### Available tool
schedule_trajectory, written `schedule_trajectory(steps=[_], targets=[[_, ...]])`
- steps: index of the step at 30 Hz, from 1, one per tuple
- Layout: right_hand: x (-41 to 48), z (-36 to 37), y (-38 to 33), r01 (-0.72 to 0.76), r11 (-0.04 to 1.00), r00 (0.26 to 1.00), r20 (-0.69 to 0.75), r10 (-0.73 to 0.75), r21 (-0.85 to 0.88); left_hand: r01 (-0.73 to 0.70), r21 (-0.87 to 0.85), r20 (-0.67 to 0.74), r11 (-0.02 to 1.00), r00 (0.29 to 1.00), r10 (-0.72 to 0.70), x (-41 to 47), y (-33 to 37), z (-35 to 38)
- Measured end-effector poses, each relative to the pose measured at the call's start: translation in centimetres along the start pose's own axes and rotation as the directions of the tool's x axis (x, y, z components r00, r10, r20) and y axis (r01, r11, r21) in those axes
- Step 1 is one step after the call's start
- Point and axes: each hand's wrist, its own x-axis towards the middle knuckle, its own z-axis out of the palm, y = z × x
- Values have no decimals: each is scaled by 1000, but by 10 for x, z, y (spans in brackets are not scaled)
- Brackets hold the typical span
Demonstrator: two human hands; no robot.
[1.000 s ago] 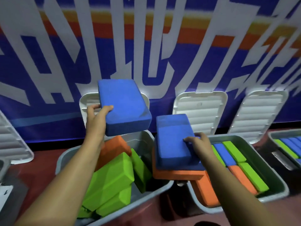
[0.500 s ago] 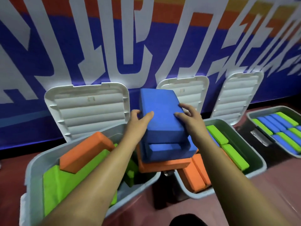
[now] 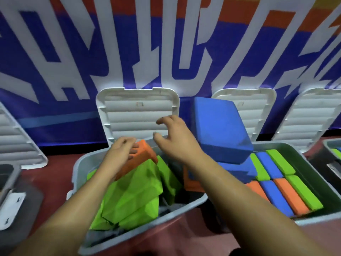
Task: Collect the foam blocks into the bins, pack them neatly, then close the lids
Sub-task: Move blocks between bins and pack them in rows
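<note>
our left hand (image 3: 120, 152) is curled over the near end of the orange block (image 3: 145, 154), gripping it. the block lies tilted on the jumbled green blocks (image 3: 136, 191) in the left bin (image 3: 81, 159). its long axis runs from near-left up to far-right, so the free end points toward our right hand (image 3: 173, 137). that hand hovers just beside this end, fingers loosely spread and grasping nothing. we judge the left hand is the one placed to lift or turn the block, while the right could steady the far end. further right, the blue block (image 3: 219, 126) rests on a stack between the bins, touching neither hand. the right bin (image 3: 317, 174) is packed in rows.
</note>
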Motion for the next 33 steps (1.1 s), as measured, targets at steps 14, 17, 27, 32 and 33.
schedule_trajectory(steps=[14,17,27,32,33], targets=[[-69,192,69,-579,811,794,287,536,87,390,553,-249,736,921,-301,-32,-200,-87],[-65,191,63,-539,821,837,228,497,188,392,568,-221,724,920,-324,-30,-208,-85],[-76,165,42,-181,979,983,-11,182,92,369,719,-185,590,919,-349,-22,-225,-70],[-77,169,37,-113,992,991,-64,116,51,392,587,-66,708,895,-441,-23,-233,-70],[-77,169,35,-90,995,992,-82,93,39,389,586,-76,711,900,-430,-25,-233,-69]])
